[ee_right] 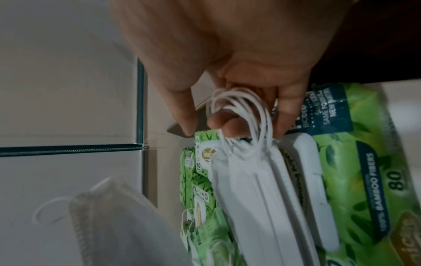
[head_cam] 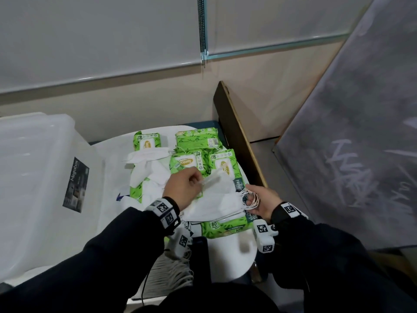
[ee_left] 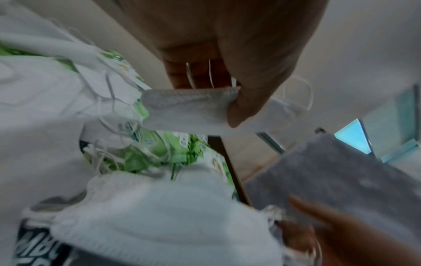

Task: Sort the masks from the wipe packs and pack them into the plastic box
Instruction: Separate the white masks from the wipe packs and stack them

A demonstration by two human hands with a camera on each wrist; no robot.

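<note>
Several green wipe packs (head_cam: 190, 162) lie on a small white table (head_cam: 230, 251), mixed with loose white masks (head_cam: 149, 168). My left hand (head_cam: 185, 188) pinches one folded white mask (ee_left: 189, 108) between thumb and fingers above the pile. My right hand (head_cam: 259, 201) grips a stack of white masks (head_cam: 216, 204) by their ear loops (ee_right: 239, 115), which hang bunched over its curled fingers. That stack (ee_right: 257, 201) rests on a green wipe pack (ee_right: 355, 180) at the table's near right. The clear plastic box (head_cam: 38, 177) stands at the left.
A brown board (head_cam: 239, 134) stands on edge along the table's right side. A grey panel (head_cam: 352, 141) leans at the right. A beige wall runs behind. A bundle of white cords (head_cam: 173, 274) hangs below my left wrist.
</note>
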